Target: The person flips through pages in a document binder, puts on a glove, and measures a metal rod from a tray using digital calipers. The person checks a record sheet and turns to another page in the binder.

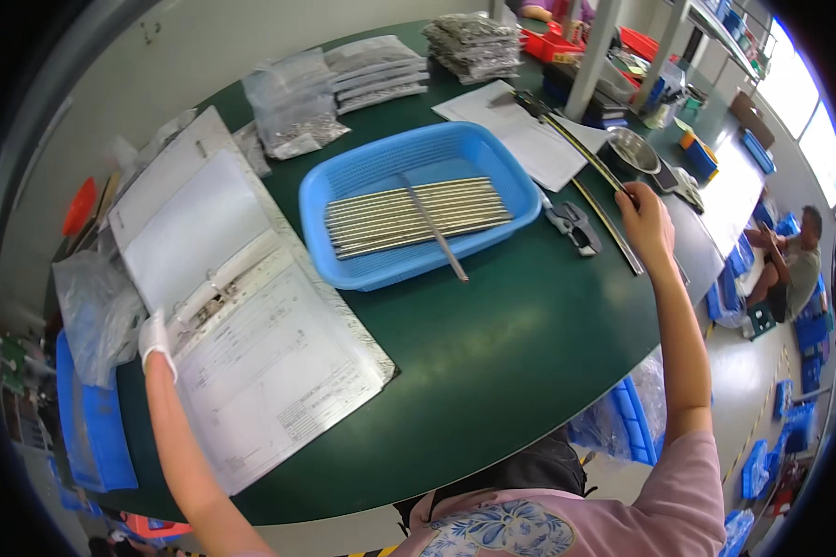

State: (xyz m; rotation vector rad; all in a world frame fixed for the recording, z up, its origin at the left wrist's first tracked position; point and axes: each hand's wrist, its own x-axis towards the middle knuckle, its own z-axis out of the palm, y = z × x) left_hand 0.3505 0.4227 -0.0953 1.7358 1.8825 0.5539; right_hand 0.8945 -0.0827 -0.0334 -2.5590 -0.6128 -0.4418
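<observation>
My left hand (156, 340), in a white glove, rests at the left edge of an open ring binder (251, 367); its fingers blend into the pale pages. Out to the right, my bare right hand (648, 223) has its fingers closed on the beam of a long caliper (581, 147). Left of that hand lies a smaller grey caliper (574, 226), near a long narrow strip (613, 232). A blue plastic basket (318, 200) in the middle holds a row of metal rods (418, 219). One separate rod (434, 228) lies across them, its near end over the rim.
Bagged parts (376, 70) stand in stacks along the back, beside paper sheets (520, 139). A round metal bowl (630, 150) sits at the far right, near shelf posts (593, 65). A blue bin (93, 436) is at the left, and another person (794, 260) sits far right.
</observation>
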